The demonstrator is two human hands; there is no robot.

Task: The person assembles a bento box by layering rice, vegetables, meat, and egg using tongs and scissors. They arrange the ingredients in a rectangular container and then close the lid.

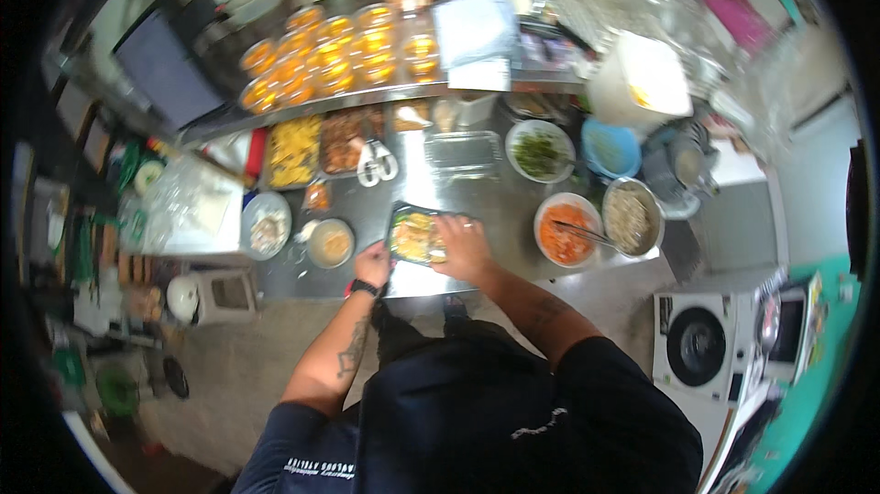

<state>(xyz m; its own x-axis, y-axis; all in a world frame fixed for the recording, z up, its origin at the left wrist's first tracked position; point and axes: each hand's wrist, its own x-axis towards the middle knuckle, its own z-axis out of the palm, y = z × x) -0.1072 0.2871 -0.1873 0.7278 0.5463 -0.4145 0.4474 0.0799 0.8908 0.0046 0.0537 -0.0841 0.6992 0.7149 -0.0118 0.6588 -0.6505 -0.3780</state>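
Note:
A dark-rimmed food tray [412, 236] filled with yellow, green and orange food lies near the front edge of the steel counter. My right hand [465, 247] reaches over its right side, fingers bent across the rim and part of the food. Beside the tray's lower left corner, my left hand [372, 265] is closed with its fingers curled. What it pinches, if anything, is too small to make out. Behind the tray sits a clear plastic container [462, 155]. White-handled tongs [376, 162] rest to its left, against a pan of brown chopped food [346, 138].
Bowls of shredded orange food [568, 254], with tongs in it, pale shreds [632, 216] and greens [541, 170] stand right. Left are a small beige-filled bowl [330, 244], a white-filled bowl [268, 226] and a yellow-food pan [294, 153]. Stacked orange-filled cups [335, 54] line the raised shelf.

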